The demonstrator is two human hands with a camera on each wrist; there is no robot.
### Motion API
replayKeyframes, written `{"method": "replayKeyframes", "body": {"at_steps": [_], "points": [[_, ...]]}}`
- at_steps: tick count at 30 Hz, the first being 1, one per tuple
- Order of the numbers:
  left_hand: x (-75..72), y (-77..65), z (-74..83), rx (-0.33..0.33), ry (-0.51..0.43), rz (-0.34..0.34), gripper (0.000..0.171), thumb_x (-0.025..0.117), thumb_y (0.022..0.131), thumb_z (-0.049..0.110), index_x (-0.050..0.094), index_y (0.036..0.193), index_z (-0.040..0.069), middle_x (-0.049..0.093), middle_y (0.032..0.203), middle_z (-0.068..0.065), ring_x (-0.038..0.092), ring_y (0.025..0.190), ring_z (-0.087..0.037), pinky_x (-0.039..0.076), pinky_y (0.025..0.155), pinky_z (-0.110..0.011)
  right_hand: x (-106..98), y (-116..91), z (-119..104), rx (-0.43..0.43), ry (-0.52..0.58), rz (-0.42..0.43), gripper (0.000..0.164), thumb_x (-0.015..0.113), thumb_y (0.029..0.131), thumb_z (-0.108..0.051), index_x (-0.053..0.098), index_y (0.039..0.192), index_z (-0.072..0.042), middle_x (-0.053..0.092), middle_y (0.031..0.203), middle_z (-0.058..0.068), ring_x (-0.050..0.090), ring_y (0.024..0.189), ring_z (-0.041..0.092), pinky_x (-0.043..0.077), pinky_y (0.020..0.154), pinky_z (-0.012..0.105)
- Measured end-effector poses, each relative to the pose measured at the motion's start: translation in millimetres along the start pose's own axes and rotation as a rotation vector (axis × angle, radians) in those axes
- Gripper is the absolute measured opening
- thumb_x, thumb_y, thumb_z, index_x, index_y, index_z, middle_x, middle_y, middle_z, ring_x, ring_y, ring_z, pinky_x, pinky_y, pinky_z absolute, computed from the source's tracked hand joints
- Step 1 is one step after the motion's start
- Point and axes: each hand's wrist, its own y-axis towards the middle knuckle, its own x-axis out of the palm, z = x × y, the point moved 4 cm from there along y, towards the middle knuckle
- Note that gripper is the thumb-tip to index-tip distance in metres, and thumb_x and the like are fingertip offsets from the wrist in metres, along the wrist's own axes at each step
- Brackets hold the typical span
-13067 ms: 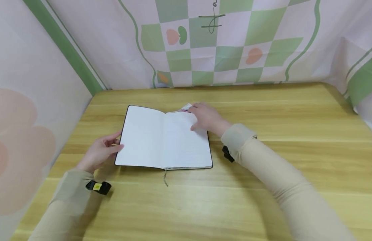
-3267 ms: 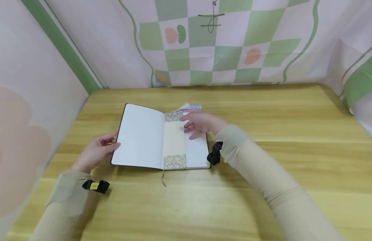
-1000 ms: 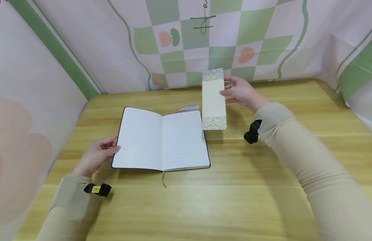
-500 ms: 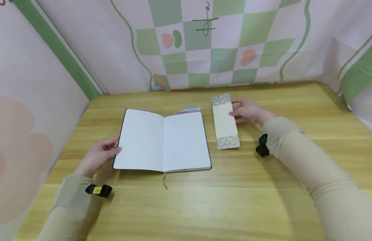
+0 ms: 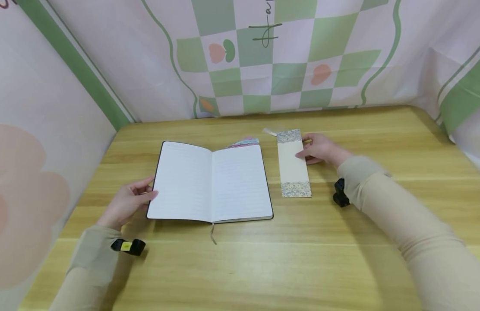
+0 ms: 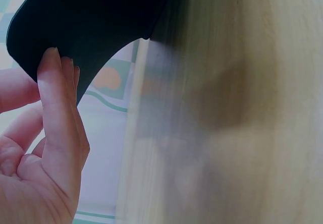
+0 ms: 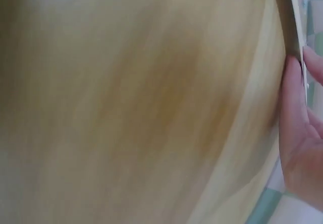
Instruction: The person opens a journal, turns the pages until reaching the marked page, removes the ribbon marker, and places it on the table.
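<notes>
Head view, left grip (image 5: 126,201) pinching one notebook (image 5: 210,183), right grip (image 5: 322,149) pinching one bookmark (image 5: 291,163)

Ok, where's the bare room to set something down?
Widest: the near part of the table, bordered by the open notebook and both sleeves. Another patch lies right of the right grip, toward the table's right edge. Crowded: the narrow strip between notebook and cream card, and where the left grip holds the notebook's left edge.

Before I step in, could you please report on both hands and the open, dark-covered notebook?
Left hand pinches open notebook by its left edge. Right hand pinches long cream paper bookmark with patterned ends. Nothing visibly blocking either hand.
</notes>
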Motion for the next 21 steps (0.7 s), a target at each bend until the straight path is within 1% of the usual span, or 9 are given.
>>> {"method": "replayKeyframes", "body": {"at_steps": [3, 5, 7, 13, 16, 21], "points": [[0.0, 0.5, -0.4, -0.003, -0.003, -0.002, 0.063, 0.059, 0.094, 0.015, 0.027, 0.148, 0.012, 0.046, 0.095, 0.003, 0.045, 0.083, -0.005, 0.05, 0.066, -0.02, -0.3, -2.7, -2.4, -0.002, -0.086, 0.044, 0.071, 0.067, 0.086, -0.007, 0.026, 0.142, 0.008, 0.052, 0.093, 0.008, 0.059, 0.07, 0.011, 0.056, 0.072, 0.031], [-0.2, 0.9, -0.7, -0.006, 0.003, -0.004, 0.063, 0.059, 0.094, 0.016, 0.027, 0.148, 0.013, 0.046, 0.096, 0.003, 0.045, 0.084, -0.005, 0.049, 0.066, -0.02, 0.5, -3.8, -4.6, 0.0, -0.119, 0.066, 0.069, 0.068, 0.085, -0.009, 0.03, 0.14, 0.008, 0.053, 0.089, 0.007, 0.06, 0.066, 0.011, 0.056, 0.07, 0.031], [-0.2, 1.1, -1.0, -0.013, 0.008, -0.003, 0.063, 0.059, 0.094, 0.017, 0.027, 0.148, 0.014, 0.046, 0.097, 0.003, 0.045, 0.084, -0.006, 0.049, 0.066, -0.02, 1.0, -4.1, -5.6, 0.003, -0.139, 0.081, 0.067, 0.068, 0.085, -0.009, 0.032, 0.139, 0.009, 0.054, 0.089, 0.008, 0.06, 0.065, 0.011, 0.056, 0.068, 0.03], [0.7, 0.5, -1.6, -0.019, 0.002, -0.003, 0.063, 0.059, 0.094, 0.016, 0.027, 0.148, 0.012, 0.047, 0.096, 0.003, 0.046, 0.084, -0.006, 0.05, 0.068, -0.021, -0.9, -7.0, -5.6, 0.02, -0.141, 0.079, 0.068, 0.069, 0.084, -0.011, 0.032, 0.138, 0.011, 0.056, 0.095, 0.011, 0.059, 0.069, 0.012, 0.056, 0.068, 0.029], [0.4, 0.2, -1.4, -0.018, 0.015, -0.004, 0.063, 0.059, 0.094, 0.016, 0.027, 0.148, 0.011, 0.047, 0.096, 0.003, 0.046, 0.084, -0.006, 0.049, 0.068, -0.02, -4.4, -8.4, -5.6, 0.021, -0.134, 0.078, 0.068, 0.069, 0.085, -0.014, 0.033, 0.137, 0.011, 0.056, 0.095, 0.011, 0.058, 0.072, 0.012, 0.056, 0.069, 0.028], [-0.4, 0.2, -0.7, -0.015, 0.031, -0.006, 0.062, 0.059, 0.094, 0.018, 0.027, 0.148, 0.013, 0.047, 0.097, 0.004, 0.045, 0.084, -0.005, 0.048, 0.068, -0.019, -6.7, -8.4, -8.5, -0.016, -0.11, 0.125, 0.062, 0.066, 0.088, -0.018, 0.037, 0.136, 0.01, 0.057, 0.096, 0.011, 0.059, 0.073, 0.012, 0.056, 0.069, 0.028]]}}
